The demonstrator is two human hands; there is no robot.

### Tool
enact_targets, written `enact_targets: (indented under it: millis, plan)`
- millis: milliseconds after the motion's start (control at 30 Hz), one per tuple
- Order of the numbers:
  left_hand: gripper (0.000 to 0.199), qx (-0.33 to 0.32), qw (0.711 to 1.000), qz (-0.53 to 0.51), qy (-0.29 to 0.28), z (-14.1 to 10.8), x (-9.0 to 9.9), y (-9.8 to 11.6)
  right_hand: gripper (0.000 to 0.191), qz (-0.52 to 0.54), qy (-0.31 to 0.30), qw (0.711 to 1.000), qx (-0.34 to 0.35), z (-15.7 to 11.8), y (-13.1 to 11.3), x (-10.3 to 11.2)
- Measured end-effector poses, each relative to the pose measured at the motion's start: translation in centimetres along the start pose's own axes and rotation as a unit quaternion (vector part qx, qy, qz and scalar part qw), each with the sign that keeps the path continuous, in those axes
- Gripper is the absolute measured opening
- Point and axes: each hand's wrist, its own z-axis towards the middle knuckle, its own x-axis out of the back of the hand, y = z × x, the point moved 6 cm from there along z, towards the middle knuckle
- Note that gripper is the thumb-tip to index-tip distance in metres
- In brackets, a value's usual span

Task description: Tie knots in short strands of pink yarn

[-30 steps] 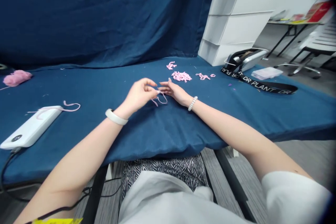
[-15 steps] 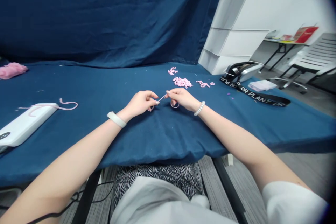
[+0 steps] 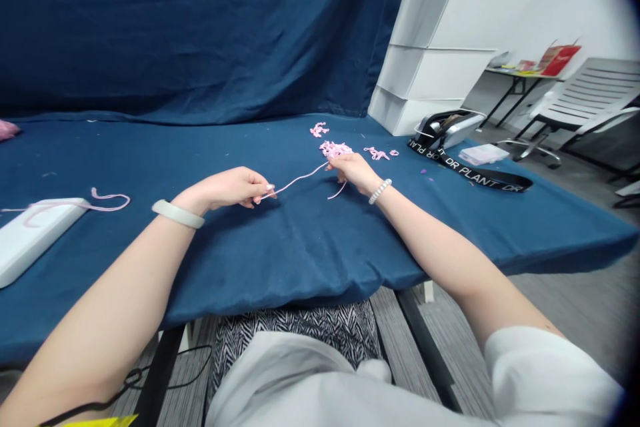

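A thin pink cord [image 3: 301,177] runs between my two hands above the blue cloth, sagging slightly. My left hand [image 3: 240,187] pinches one end between thumb and fingers. My right hand [image 3: 353,171] is closed on the cord farther along, and a short tail hangs below its fingers. Just behind my right hand lies a heap of small pink knotted cord pieces [image 3: 334,148]. Smaller clusters of the same pieces [image 3: 319,129] sit behind it and to its right.
At left, a white power bank [image 3: 37,237] has loose pink cord [image 3: 113,204] lying across it. A black lettered strap [image 3: 470,175], a grey-black device [image 3: 453,128] and a clear plastic box [image 3: 483,154] stand at right. The blue-covered table [image 3: 300,253] ends near my lap.
My hands have moved apart, my left hand going left, so a longer stretch of cord shows between them. The whole view has shifted a little.
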Motion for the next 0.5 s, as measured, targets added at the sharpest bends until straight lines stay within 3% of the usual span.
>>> enact_targets:
  millis: [200, 267, 400, 467, 500]
  plan:
    - [0.037, -0.017, 0.994, -0.111, -0.017, -0.5, -0.4, 0.8, 0.033, -0.080, 0.002, 0.997, 0.019, 0.9, 1.4, 0.7]
    - [0.040, -0.042, 0.993, -0.109, 0.023, -0.2, -0.4, 1.1, 0.034, -0.098, -0.003, 0.995, 0.033, 0.9, 1.4, 0.6]
    - [0.036, -0.130, 0.968, -0.063, 0.203, 0.7, -0.4, 1.4, 0.039, -0.099, -0.104, 0.983, 0.115, -0.5, -0.2, -1.4]
    - [0.037, -0.133, 0.965, -0.080, 0.212, 1.3, -1.6, 1.1, 0.040, -0.078, -0.167, 0.972, 0.146, -1.8, -1.4, -2.8]
    - [0.046, -0.129, 0.967, -0.088, 0.199, 1.4, -2.3, 1.0, 0.040, -0.072, -0.189, 0.967, 0.156, -2.5, -2.1, -3.4]
